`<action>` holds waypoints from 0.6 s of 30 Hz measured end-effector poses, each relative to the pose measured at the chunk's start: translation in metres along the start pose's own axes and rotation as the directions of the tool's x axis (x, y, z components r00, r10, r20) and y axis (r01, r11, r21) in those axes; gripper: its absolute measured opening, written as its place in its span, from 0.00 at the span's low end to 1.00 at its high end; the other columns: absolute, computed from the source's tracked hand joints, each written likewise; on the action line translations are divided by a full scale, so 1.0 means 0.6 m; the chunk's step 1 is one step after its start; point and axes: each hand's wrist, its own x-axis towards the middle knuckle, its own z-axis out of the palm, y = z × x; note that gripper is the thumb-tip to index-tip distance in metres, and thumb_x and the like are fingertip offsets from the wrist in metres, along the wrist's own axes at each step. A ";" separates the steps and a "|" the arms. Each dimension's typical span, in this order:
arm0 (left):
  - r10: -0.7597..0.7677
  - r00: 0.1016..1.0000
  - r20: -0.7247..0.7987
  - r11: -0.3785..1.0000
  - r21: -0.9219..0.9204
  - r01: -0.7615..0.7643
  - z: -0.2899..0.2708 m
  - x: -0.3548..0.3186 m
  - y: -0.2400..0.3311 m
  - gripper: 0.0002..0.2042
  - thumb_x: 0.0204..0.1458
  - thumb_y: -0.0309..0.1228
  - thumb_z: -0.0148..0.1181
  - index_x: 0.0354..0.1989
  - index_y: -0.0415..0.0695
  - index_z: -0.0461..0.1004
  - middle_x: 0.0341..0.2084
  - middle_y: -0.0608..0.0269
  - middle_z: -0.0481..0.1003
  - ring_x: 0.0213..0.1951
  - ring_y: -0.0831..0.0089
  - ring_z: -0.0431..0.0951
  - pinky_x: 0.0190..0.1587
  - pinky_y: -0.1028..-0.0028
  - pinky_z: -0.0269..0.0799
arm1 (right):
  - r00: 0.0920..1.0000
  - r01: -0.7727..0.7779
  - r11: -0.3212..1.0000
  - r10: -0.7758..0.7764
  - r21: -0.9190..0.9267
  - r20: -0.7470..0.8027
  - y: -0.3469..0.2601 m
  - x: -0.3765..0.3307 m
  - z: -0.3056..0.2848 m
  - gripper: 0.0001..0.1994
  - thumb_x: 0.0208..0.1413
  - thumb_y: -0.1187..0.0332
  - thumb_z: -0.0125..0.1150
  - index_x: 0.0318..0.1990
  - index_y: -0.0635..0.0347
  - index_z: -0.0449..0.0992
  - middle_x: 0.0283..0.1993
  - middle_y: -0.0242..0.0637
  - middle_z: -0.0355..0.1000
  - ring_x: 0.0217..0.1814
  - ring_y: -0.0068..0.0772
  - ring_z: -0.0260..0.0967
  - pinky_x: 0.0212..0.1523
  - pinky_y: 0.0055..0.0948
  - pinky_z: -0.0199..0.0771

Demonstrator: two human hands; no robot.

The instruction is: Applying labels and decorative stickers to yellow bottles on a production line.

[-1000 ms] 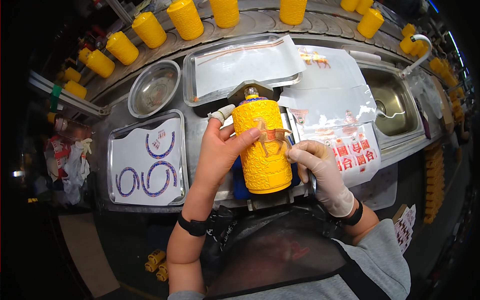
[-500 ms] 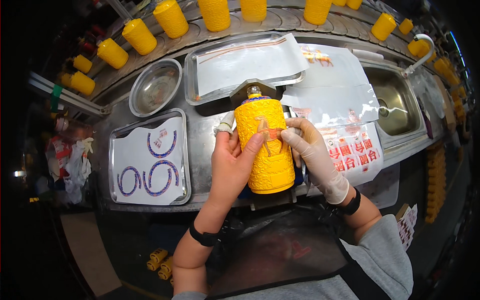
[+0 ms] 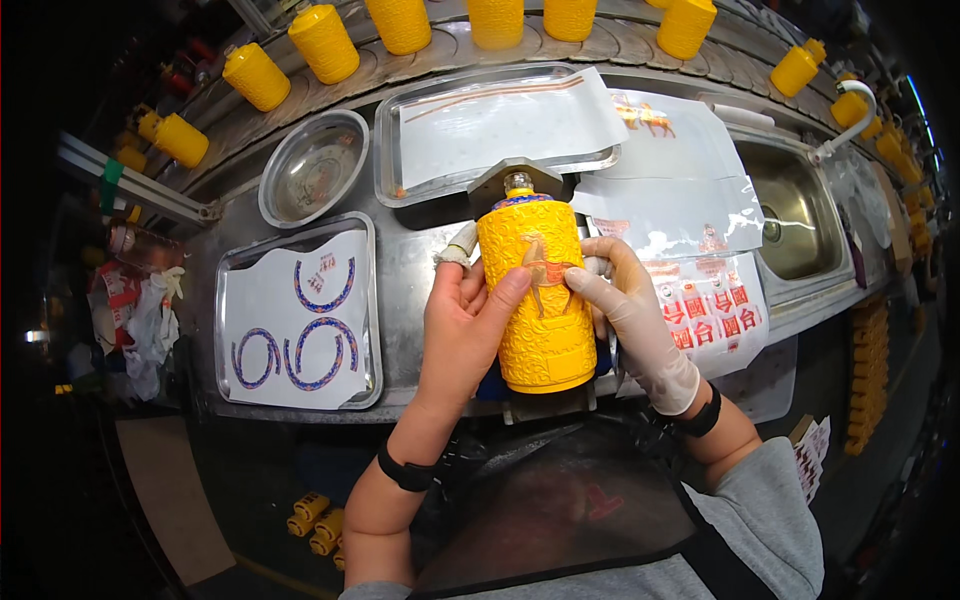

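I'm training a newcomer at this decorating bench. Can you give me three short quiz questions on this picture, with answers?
1. True or false: the left hand wears a full white glove.
2. What lies in the steel tray left of the yellow bottle? A) curved blue strips on a white sheet B) red caps C) brushes
3. Fill in: the right hand presses an orange ____ figure onto the bottle's front.

Key:
1. False. It is bare apart from a white wrap on one fingertip; the right hand wears the glove.
2. A
3. Horse, as far as its shape shows.
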 end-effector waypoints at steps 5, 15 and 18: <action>0.010 1.000 0.008 1.000 -0.022 -0.010 0.000 -0.003 0.000 0.29 0.58 0.24 0.59 0.65 0.36 0.53 0.58 0.47 0.67 0.58 0.67 0.71 0.60 0.70 0.68 | 0.998 -0.067 0.998 0.067 0.007 0.019 0.006 0.003 -0.016 0.22 0.55 0.65 0.66 0.53 0.64 0.66 0.39 0.32 0.67 0.38 0.19 0.69 0.37 0.17 0.70; 0.019 1.000 -0.003 1.000 -0.011 -0.019 -0.002 -0.003 -0.003 0.28 0.58 0.24 0.58 0.65 0.36 0.53 0.58 0.47 0.67 0.58 0.67 0.71 0.60 0.70 0.68 | 1.000 -0.017 1.000 0.017 0.019 -0.006 0.002 0.001 0.001 0.21 0.56 0.66 0.66 0.52 0.63 0.65 0.40 0.32 0.68 0.39 0.19 0.70 0.38 0.17 0.71; 0.014 1.000 0.002 1.000 -0.001 -0.014 -0.002 -0.003 -0.003 0.29 0.58 0.24 0.58 0.65 0.36 0.52 0.58 0.46 0.67 0.58 0.67 0.71 0.60 0.70 0.68 | 1.000 -0.003 0.999 0.004 0.048 -0.005 0.002 0.001 0.003 0.21 0.55 0.66 0.66 0.52 0.63 0.65 0.40 0.32 0.68 0.39 0.19 0.70 0.37 0.16 0.70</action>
